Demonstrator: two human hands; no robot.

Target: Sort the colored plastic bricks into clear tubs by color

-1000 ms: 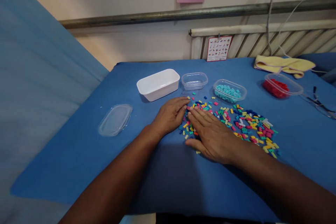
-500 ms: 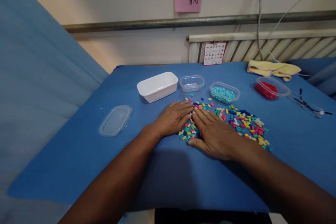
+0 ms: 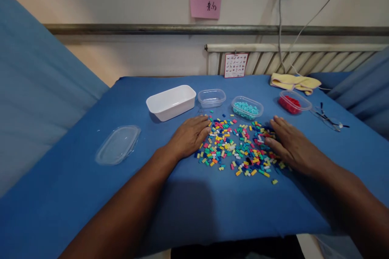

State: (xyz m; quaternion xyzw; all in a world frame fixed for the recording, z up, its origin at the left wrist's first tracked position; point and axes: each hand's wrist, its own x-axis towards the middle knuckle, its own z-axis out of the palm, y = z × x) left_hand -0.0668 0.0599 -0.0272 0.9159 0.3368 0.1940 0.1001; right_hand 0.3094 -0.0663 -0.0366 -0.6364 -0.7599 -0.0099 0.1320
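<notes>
Many small toy building bricks (image 3: 235, 145) in mixed colours lie spread in a loose layer on the blue cloth. My left hand (image 3: 190, 135) rests flat at the left edge of the spread, fingers stretched out and holding nothing. At the right edge, my right hand (image 3: 291, 145) lies with its fingers extended and the thumb apart, touching the outer bricks. Behind the spread stand a clear tub of light-blue bricks (image 3: 246, 109), a bare clear tub (image 3: 212, 98) and a white bin (image 3: 172, 103). Farther right is a clear tub with red pieces (image 3: 290, 104).
A clear plastic lid (image 3: 118, 145) lies on the blue tablecloth (image 3: 185, 218) at the left. Glasses (image 3: 330, 120) and a folded yellow cloth (image 3: 294, 83) are at the right. A radiator (image 3: 319, 58) and a small calendar card (image 3: 235, 65) are at the back.
My right hand has moved right, away from my left hand, uncovering the middle of the bricks, which now lie more evenly spread. The camera view has shifted slightly.
</notes>
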